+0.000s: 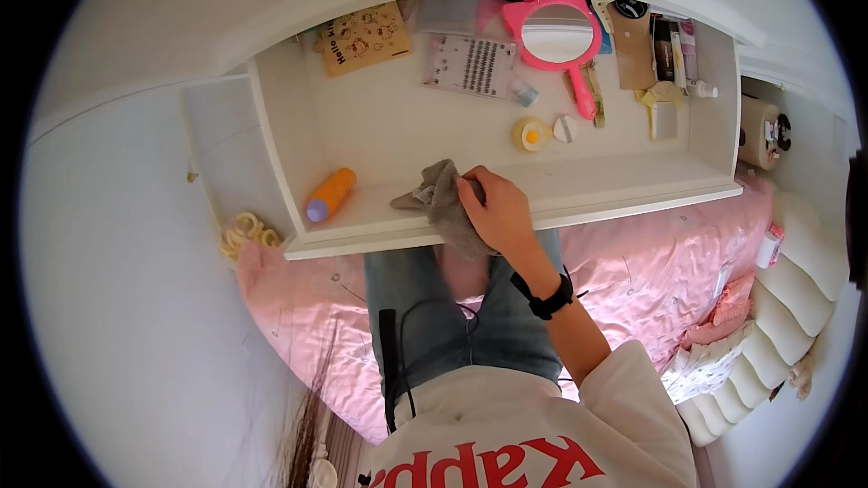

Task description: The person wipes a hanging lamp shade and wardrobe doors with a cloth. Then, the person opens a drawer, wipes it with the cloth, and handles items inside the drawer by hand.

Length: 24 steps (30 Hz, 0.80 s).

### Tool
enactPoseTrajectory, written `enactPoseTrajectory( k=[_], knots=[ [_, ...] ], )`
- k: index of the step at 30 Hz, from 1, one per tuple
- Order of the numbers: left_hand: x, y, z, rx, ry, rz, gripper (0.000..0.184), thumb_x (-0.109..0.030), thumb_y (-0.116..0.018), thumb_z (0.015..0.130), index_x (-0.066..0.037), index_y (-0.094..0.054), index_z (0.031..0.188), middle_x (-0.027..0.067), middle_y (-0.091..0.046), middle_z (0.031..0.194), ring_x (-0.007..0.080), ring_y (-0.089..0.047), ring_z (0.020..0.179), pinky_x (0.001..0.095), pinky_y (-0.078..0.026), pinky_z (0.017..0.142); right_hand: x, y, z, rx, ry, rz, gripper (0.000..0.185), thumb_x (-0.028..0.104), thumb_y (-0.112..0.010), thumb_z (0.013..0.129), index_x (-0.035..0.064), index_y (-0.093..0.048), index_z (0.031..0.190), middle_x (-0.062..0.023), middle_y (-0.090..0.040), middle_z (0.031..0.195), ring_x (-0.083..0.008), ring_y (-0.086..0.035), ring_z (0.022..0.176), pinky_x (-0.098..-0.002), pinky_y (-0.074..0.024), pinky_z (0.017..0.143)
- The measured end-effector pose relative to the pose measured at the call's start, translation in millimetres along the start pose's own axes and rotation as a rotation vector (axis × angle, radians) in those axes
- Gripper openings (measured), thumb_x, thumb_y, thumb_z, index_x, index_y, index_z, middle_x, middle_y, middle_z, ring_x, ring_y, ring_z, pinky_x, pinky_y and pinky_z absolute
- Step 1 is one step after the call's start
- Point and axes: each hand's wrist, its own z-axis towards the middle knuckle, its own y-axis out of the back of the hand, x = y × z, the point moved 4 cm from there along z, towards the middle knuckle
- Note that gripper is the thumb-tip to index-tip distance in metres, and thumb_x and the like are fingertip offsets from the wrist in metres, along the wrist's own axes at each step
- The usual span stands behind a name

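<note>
My right hand (498,215) is closed around a crumpled grey cloth (448,208), at the front edge of an open white drawer (380,140). Part of the cloth lies on the drawer floor and part hangs over the front panel. To the left of the cloth, an orange bottle with a purple cap (332,194) lies on its side. Beyond my hand are a small round yellow-and-white container (531,135) and a white round puff (565,129). My left hand is out of view.
Toward the drawer's back lie a pink hand mirror (579,81), a lash tray (470,65), a Hello Kitty pad (366,38) and several cosmetic tubes (676,50). Below the drawer is a bed with a pink sheet (651,248). Yellow rings (247,233) sit at the left corner.
</note>
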Motion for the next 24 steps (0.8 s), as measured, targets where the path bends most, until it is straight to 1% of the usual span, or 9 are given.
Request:
enactPoseTrajectory(
  k=[3, 12, 15, 21, 24],
  knots=[
    [0.6, -1.5, 15.2, 0.008, -0.029, 0.007, 0.036, -0.012, -0.052, 0.076, -0.002, -0.048, 0.110, 0.0101, -0.063, 0.088, 0.0208, -0.061, 0.069, 0.0316, -0.048, 0.062, 2.2, -1.5, -2.7, -0.031, 0.052, -0.026, 0.025, 0.027, -0.052, 0.083, 0.0023, -0.059, 0.081, -0.0156, -0.062, 0.072, -0.0332, -0.059, 0.068, -0.0396, -0.0463, 0.060],
    [13.5, -0.4, 53.7, 0.067, -0.105, 0.045, 0.035, -0.015, -0.054, 0.076, -0.002, -0.050, 0.108, 0.0100, -0.063, 0.087, 0.0208, -0.061, 0.069, 0.0318, -0.048, 0.062, 4.8, -3.8, -9.2, -0.089, 0.097, -0.077, 0.028, 0.029, -0.051, 0.084, 0.0020, -0.059, 0.082, -0.0166, -0.061, 0.070, -0.0340, -0.059, 0.068, -0.0406, -0.0456, 0.061],
    [14.3, 0.4, 64.7, 0.076, -0.132, 0.059, 0.035, -0.017, -0.054, 0.076, -0.002, -0.051, 0.107, 0.0100, -0.063, 0.087, 0.0208, -0.061, 0.069, 0.0318, -0.048, 0.062, 6.2, -3.0, -10.2, -0.058, 0.064, -0.090, 0.030, 0.031, -0.050, 0.084, 0.0021, -0.059, 0.081, -0.0168, -0.061, 0.070, -0.0343, -0.059, 0.068, -0.0411, -0.0454, 0.061],
    [18.3, 1.5, 75.5, 0.103, -0.155, 0.081, 0.034, -0.019, -0.055, 0.076, -0.002, -0.052, 0.106, 0.0100, -0.064, 0.086, 0.0209, -0.061, 0.069, 0.0319, -0.048, 0.063, 8.3, -4.3, -13.5, -0.100, 0.081, -0.103, 0.032, 0.032, -0.049, 0.084, 0.0019, -0.059, 0.080, -0.0175, -0.060, 0.068, -0.0353, -0.059, 0.068, -0.0422, -0.0451, 0.062],
    [17.7, 4.0, 78.6, 0.110, -0.157, 0.089, 0.034, -0.020, -0.055, 0.076, -0.003, -0.053, 0.106, 0.0100, -0.064, 0.086, 0.0209, -0.061, 0.069, 0.0320, -0.048, 0.063, 1.8, -8.2, -11.9, -0.121, 0.127, -0.104, 0.031, 0.033, -0.049, 0.085, 0.0030, -0.060, 0.084, -0.0163, -0.059, 0.067, -0.0324, -0.057, 0.064, -0.0392, -0.0430, 0.059]
  ],
)
